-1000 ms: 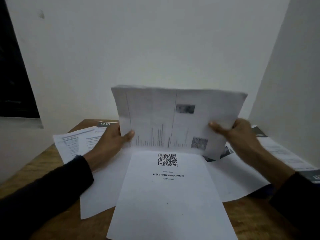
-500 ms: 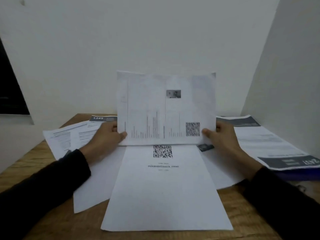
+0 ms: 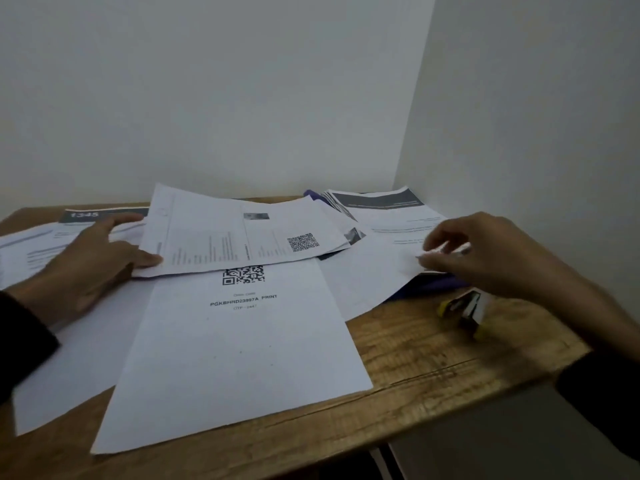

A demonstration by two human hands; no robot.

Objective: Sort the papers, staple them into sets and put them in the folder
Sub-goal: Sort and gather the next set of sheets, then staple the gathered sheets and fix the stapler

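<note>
While the left hand (image 3: 86, 261) pinches the lower left corner of the sheaf (image 3: 239, 233), thumb on top, that sheaf lies nearly flat at frame centre over the QR sheet (image 3: 235, 348). The right hand (image 3: 485, 251), blurred, hovers with fingers loosely curled over papers (image 3: 381, 268) at right; whether it touches them cannot be told. A purple folder (image 3: 429, 287) peeks beneath. A stapler (image 3: 464, 306) sits near the table (image 3: 415, 362) edge.

matt white paper sheets (image 3: 239, 344); grained wood table (image 3: 426, 362); dark cloth sleeve (image 3: 20, 341).
</note>
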